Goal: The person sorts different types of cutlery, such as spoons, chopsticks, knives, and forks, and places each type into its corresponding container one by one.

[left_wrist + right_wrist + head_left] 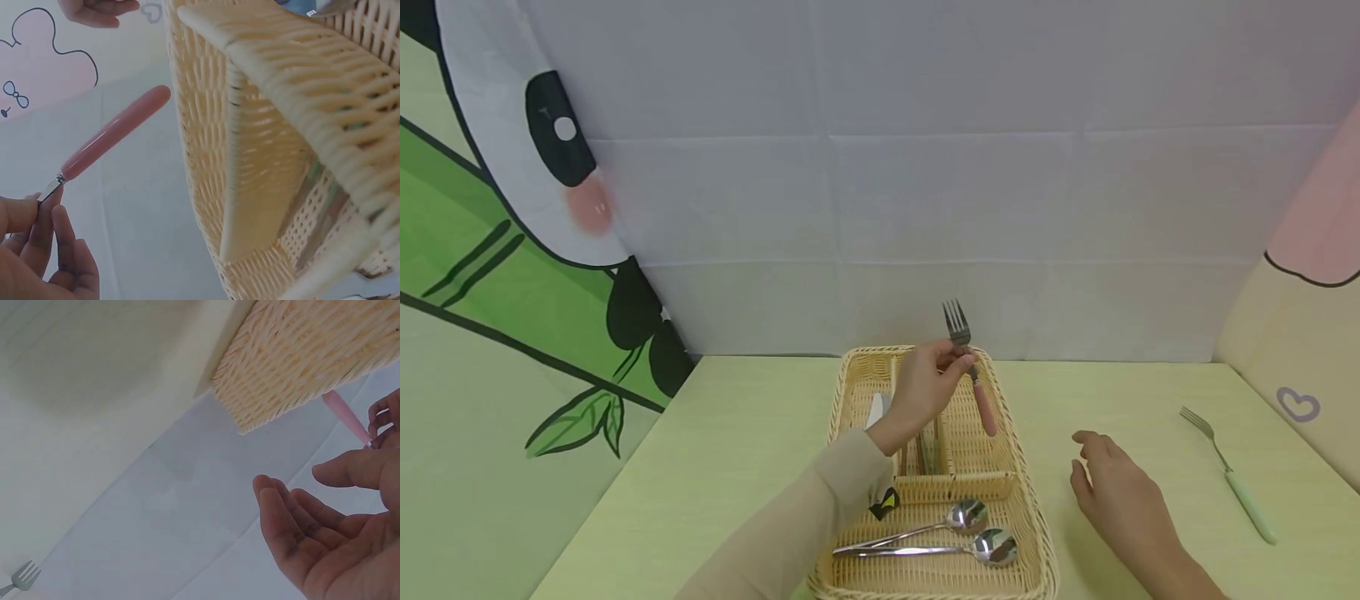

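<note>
My left hand pinches a pink-handled fork by its metal neck, tines up, over the far end of a wicker cutlery basket. In the left wrist view the pink handle slants away from my fingertips beside the basket wall. My right hand hovers open over the table to the right of the basket, holding nothing; its fingers are relaxed. A green-handled fork lies on the table farther right, also seen as tines in the right wrist view.
Two steel spoons lie in the basket's near compartment; a knife and other cutlery lie in the long compartments. A white cloth backdrop stands behind the pale table. Printed panels flank both sides.
</note>
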A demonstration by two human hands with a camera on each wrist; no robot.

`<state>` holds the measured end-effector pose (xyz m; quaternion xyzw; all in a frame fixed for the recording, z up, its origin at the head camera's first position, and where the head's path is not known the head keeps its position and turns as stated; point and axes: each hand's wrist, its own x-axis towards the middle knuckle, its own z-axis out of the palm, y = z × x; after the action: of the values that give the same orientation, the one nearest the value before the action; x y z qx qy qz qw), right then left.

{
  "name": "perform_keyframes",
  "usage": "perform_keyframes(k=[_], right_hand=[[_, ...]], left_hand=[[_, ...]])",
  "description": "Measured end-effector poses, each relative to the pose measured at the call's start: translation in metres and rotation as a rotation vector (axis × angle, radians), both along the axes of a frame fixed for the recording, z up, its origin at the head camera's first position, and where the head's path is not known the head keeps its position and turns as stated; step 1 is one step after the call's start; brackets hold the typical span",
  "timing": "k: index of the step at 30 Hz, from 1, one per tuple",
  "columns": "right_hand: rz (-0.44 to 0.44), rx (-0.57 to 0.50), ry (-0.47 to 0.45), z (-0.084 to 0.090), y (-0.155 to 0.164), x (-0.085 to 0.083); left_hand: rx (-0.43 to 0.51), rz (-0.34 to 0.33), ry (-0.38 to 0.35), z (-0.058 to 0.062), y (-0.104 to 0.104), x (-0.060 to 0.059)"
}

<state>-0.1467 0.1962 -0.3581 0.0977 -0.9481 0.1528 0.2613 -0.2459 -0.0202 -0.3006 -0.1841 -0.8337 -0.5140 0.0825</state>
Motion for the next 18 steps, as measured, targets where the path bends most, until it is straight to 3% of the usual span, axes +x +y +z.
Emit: perform_keyframes(k=[6,18], right_hand=[[-0.045,-0.028,-0.049,-0.006,0.022,-0.001],[-0.112,-0.037,-0.141,-0.013,0.061,0.002]], left_hand=[[-0.056,0.046,-0.011,-0.007,-0.005,-0.007],[-0.180,0.058,-0.054,-0.018,-0.011,-0.012]])
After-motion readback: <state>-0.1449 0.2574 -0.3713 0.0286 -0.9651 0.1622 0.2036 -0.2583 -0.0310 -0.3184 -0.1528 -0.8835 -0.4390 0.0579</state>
